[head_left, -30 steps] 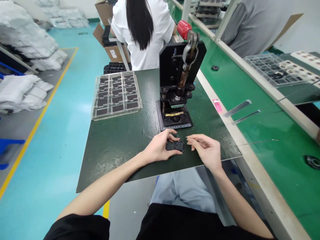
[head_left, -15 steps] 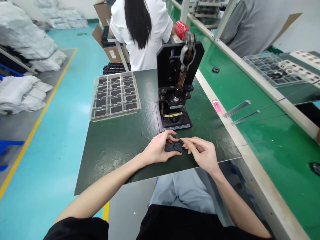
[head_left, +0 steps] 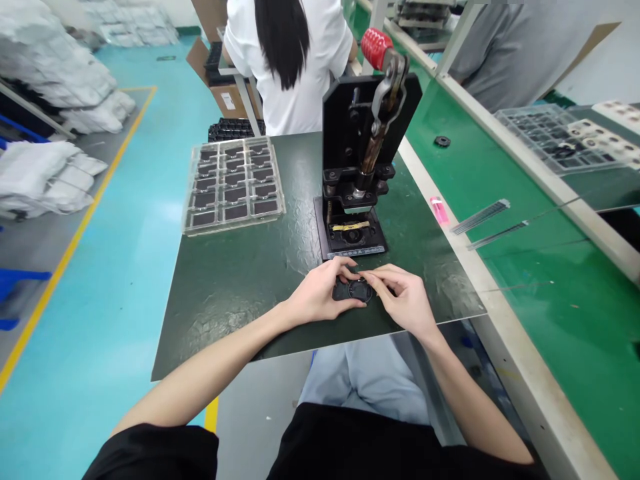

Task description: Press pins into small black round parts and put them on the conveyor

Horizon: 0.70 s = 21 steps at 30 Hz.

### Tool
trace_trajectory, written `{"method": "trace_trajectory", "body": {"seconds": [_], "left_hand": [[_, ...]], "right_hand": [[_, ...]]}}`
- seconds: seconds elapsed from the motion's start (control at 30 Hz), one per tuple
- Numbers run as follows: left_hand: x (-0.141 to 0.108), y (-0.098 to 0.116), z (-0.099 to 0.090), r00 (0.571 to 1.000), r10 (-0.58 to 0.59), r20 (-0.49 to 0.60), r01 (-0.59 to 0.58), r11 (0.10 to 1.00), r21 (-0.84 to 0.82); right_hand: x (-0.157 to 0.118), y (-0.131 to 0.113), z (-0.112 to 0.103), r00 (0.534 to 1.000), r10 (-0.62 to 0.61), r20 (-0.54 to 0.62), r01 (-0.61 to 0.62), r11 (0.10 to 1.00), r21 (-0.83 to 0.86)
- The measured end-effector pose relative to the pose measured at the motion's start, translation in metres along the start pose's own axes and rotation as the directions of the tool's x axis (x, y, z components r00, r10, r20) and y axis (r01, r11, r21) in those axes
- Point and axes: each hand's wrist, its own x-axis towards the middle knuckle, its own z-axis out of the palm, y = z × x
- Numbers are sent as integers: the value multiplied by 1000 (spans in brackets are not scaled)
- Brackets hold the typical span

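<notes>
A small black plastic part with a round ring point(head_left: 356, 289) is at the near edge of the dark green work table point(head_left: 240, 280). My left hand point(head_left: 323, 292) grips it from the left, thumb on the near side and fingers on the far side. Over the ring's far right edge, my right hand point(head_left: 406, 299) has thumb and forefinger pinched together. Whatever lies between those fingertips is too small or hidden to make out. Just beyond my hands stands a black hand press point(head_left: 340, 143) with a red-gripped lever point(head_left: 376, 48) and a yellow strip point(head_left: 351, 227) on its base.
A clear compartment tray point(head_left: 235, 225) of black flat parts sits at the table's left. Along the right runs a green conveyor belt point(head_left: 505, 167), bearing a black round part point(head_left: 442, 141) and thin metal strips point(head_left: 483, 217). A person in white point(head_left: 315, 100) sits ahead.
My right fingertips have shifted slightly up and left, to the ring's far edge, baring more of the ring. My left hand keeps its grip. The whole view has shifted a little.
</notes>
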Motion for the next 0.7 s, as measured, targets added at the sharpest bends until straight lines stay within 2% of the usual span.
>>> {"method": "trace_trajectory", "body": {"seconds": [0.2,0.37,0.53,0.7], "left_hand": [[1,3,0,1000,-22,11,22,1000,12],[2,5,-1,1000,18,3,-18,1000,14],[2,5,-1,1000,-1,-2,1,999,40],[1,5,-1,999,40,-26,-39,998,57]], "right_hand": [[-1,-3,-1,1000,-26,-5,25,998,-51],[-3,-11,-3,995,-101,-14,97,980,-176],[-4,-19,-2,985,-174,15,172,952,-252],[-2,-21,1,988,-150,31,152,945,-291]]}}
